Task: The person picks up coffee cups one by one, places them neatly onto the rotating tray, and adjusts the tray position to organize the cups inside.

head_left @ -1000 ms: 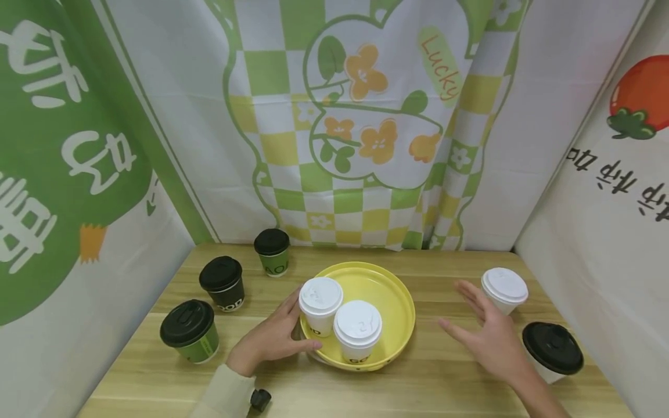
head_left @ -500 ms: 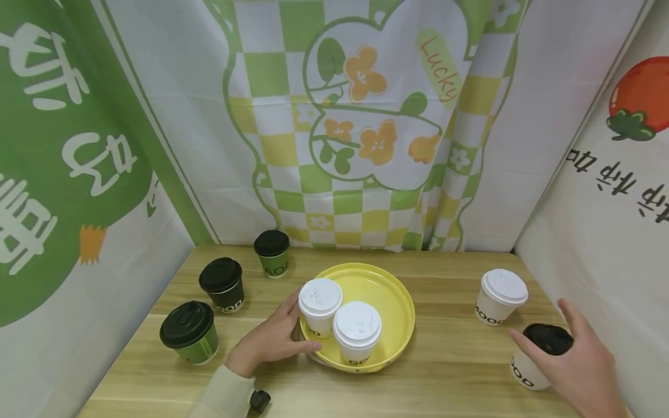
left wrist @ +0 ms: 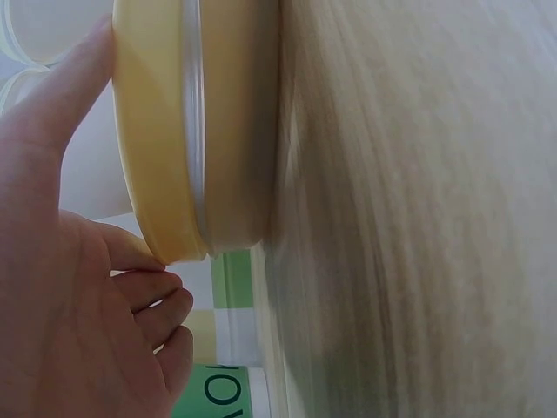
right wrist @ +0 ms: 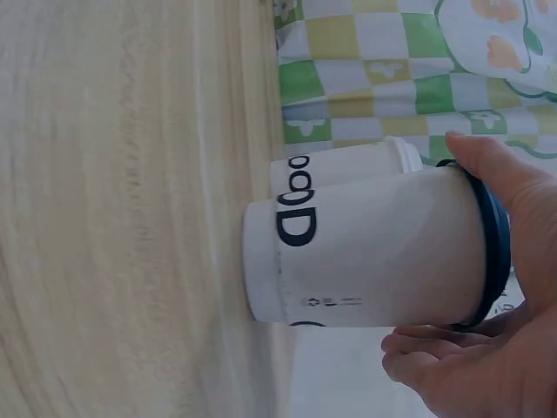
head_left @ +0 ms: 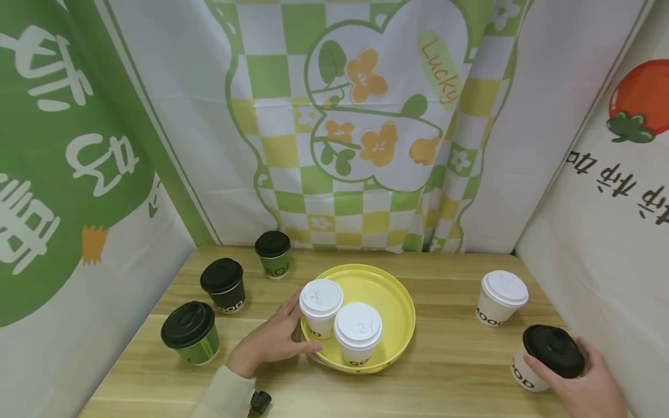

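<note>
My right hand (head_left: 593,380) is around the top of a white paper coffee cup (right wrist: 383,252) with a black lid (head_left: 555,350), at the right of the table. Thumb and fingers lie on opposite sides of its lid, and the cup is upright. At the near left of a round yellow tray (head_left: 398,316), my left hand (head_left: 272,339) holds the rim, thumb and index finger touching it in the left wrist view. Two white-lidded paper cups, a rear one (head_left: 320,307) and a front one (head_left: 358,332), stand on the tray's left half.
Another white-lidded cup (head_left: 502,297) stands behind the right hand. On the left are a black cup (head_left: 223,284) and two green cups, one near (head_left: 190,334) and one far (head_left: 273,255), all black-lidded. Printed cloth (head_left: 340,215) borders the wooden table (head_left: 444,377).
My right hand has moved right from beside the white-lidded cup to the black-lidded white cup and closed around its lid. The left hand and the tray have stayed put.
</note>
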{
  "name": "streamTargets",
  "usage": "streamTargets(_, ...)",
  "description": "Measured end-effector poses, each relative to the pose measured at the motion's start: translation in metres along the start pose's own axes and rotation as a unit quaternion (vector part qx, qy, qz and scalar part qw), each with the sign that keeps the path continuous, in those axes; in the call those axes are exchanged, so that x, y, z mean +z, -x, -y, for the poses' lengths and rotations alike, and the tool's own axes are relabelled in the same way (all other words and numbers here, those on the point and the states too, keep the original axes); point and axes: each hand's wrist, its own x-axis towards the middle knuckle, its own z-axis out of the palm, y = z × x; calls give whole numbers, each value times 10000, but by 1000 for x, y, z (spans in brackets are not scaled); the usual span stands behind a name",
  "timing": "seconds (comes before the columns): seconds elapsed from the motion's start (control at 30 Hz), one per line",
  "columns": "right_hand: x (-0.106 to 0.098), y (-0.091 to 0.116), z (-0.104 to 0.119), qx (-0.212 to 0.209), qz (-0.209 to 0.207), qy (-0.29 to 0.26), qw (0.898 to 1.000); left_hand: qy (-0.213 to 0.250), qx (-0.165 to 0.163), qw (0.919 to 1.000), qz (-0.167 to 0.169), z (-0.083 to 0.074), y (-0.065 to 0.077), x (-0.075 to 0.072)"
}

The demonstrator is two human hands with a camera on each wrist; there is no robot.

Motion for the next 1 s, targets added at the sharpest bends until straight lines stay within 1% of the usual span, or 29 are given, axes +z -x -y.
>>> streamTargets(0.07,3,-3,-4,22,1,-17,10000,-15,20,10000,-2,0,0,0)
streamTargets(0.2,7,-8,-10,-131,-9,-163,9998,-21,2,10000,-9,0,1,0)
streamTargets(0.3,9,-10,-13,-114,-21,-171,9998,6,-31,10000,1,0,0,0)
streamTargets(0.4,11,-10,-14,-12,-53,-141,9999,14,-23,10000,10,0,0,0)
streamTargets(0.47,11,-11,-13,-53,-30,-120,9999,18,-5,10000,10,1,0,0)
streamTargets(0.57,10,-9,-8,-378,-16,-121,9992,11,27,10000,0,2,0,0)
streamTargets(0.67,8,-3,3,-725,7,-92,9973,7,32,10000,-12,2,0,0)
streamTargets(0.8,7,6,23,-931,304,39,9952,16,24,10000,-8,0,0,-1)
streamTargets(0.87,7,8,32,-1105,533,80,9924,23,18,10000,1,0,1,-2)
streamTargets(1.0,11,10,51,-1752,636,115,9824,17,17,10000,10,-1,1,-2)
